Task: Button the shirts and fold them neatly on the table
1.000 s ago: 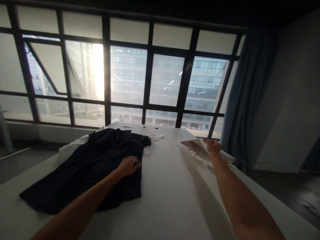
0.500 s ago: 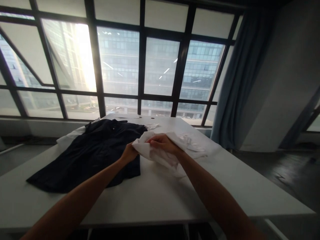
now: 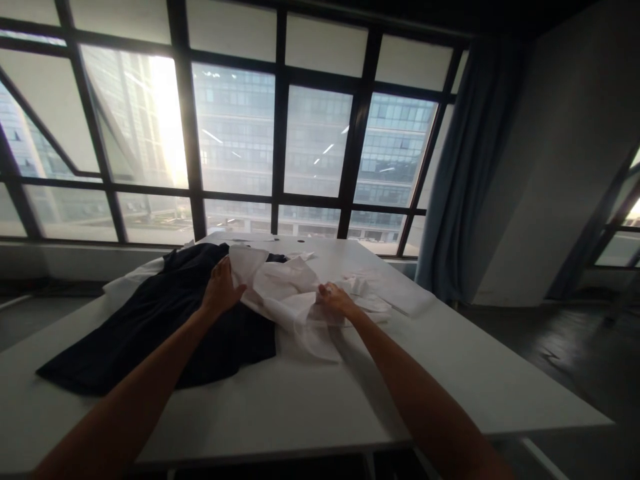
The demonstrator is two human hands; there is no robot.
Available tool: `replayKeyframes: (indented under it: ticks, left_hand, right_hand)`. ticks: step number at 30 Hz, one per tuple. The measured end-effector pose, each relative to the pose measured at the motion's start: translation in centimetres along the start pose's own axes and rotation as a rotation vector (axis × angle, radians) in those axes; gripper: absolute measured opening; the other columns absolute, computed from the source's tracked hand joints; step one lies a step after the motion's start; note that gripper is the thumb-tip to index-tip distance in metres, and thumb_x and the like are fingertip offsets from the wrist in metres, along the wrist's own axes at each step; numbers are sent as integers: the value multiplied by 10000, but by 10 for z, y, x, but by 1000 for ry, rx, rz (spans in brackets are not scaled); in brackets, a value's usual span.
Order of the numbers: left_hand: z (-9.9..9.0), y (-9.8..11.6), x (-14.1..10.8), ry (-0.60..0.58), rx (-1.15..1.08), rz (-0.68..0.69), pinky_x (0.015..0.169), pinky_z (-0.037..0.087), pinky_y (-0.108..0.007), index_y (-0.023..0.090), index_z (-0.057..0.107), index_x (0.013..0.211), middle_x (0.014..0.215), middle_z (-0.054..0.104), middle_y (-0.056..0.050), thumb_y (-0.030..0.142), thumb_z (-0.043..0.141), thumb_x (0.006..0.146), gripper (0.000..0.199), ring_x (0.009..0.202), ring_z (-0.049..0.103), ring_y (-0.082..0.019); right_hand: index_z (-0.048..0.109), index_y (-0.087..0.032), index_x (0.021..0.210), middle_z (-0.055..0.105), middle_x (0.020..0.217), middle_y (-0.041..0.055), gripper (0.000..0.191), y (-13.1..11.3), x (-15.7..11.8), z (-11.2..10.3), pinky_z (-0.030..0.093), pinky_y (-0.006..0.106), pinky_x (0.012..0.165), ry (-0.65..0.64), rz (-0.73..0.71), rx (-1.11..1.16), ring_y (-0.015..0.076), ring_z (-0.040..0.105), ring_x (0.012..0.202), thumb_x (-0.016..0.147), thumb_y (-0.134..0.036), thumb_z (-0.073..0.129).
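A thin white cloth [image 3: 285,293] is spread between my hands, partly over a dark garment [image 3: 150,320] on the left of the white table [image 3: 300,407]. At the cloth's left edge is my left hand [image 3: 221,288], its thumb apart from the fingers; the fingers touch or lie behind the fabric. My right hand [image 3: 334,298] has its fingers closed on the cloth's right part. The lower edge of the cloth hangs down to the tabletop.
Crumpled white pieces [image 3: 367,290] lie right of my right hand, beside a flat white sheet [image 3: 407,297]. Another white cloth [image 3: 130,273] shows behind the dark garment. Windows and a blue curtain [image 3: 450,187] stand beyond the table.
My hands have moved apart, the left one leftward over the dark garment. The white cloth, bunched between them before, is now opened out wider. The view has shifted slightly.
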State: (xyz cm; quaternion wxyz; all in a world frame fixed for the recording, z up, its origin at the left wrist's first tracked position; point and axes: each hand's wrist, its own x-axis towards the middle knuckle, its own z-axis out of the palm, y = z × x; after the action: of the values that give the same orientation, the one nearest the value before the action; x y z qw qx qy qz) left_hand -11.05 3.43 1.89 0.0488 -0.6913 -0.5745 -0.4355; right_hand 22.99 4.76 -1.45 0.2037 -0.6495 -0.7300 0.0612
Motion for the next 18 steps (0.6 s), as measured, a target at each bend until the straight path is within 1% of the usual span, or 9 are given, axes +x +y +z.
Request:
replayKeyframes:
  ticks: [1,3,6,8,11,13,15,16,18]
  left_hand:
    - [-2,2,0,-74,-24,45,1018,423,-410,96,422,1354,1306,561,-171,280,580,725,674,1252,489,-328]
    - [-1,10,-4,-302,-81,113,888,493,-360,138,583,1189,1055,687,-96,234,522,721,482,1010,630,-274]
    - [1,30,-19,-682,-243,238,726,517,-307,185,696,832,776,703,-31,236,571,682,203,761,656,-222]
    - [0,42,-28,-824,-450,280,658,519,-293,205,701,764,730,705,-22,305,655,687,134,721,664,-214]
    - [-8,54,-31,-832,-633,263,613,525,-303,210,711,837,775,727,-59,495,689,729,306,745,690,-231]
    - [-14,57,-25,-783,-679,223,620,536,-320,181,704,925,848,734,-105,604,578,805,458,774,700,-243]
    - [-13,56,-18,-658,-706,193,711,551,-348,149,686,1025,958,729,-138,640,472,859,560,861,699,-253]
    - [-10,53,-16,-587,-675,202,796,543,-366,143,676,1071,1028,719,-144,638,469,862,576,935,687,-260]
    - [3,47,-20,-502,-508,271,976,467,-377,160,659,1153,1185,673,-139,613,567,811,575,1106,624,-276]
  right_hand:
    - [443,-102,1389,511,1381,187,689,-6,1,5,368,340,1034,16,-1,56,263,490,1272,964,-602,234]
    - [372,-91,1438,460,1431,188,716,-11,5,10,360,329,1052,61,15,219,253,455,1305,942,-606,334]
    - [387,-123,1431,476,1425,163,687,-13,12,7,369,365,1055,113,19,436,248,472,1288,928,-591,399]
    - [414,-145,1417,478,1428,149,664,-18,13,2,371,391,1056,137,1,521,249,473,1287,930,-595,384]
    - [513,-155,1346,492,1413,139,652,-38,6,3,382,390,1051,120,-199,634,254,473,1283,888,-616,456]
    - [607,-175,1254,572,1323,119,624,-56,-3,10,424,382,1006,-61,-444,685,256,533,1206,823,-624,561]
    - [659,-183,1192,656,1180,98,609,-70,-11,16,473,379,924,-281,-628,719,247,604,1071,761,-612,648]
    - [670,-177,1177,683,1109,91,598,-73,-14,18,491,377,880,-331,-654,733,239,628,1003,757,-603,655]
    - [692,-158,1127,713,989,86,539,-70,-15,14,510,367,813,-251,-559,717,227,651,904,812,-585,596]
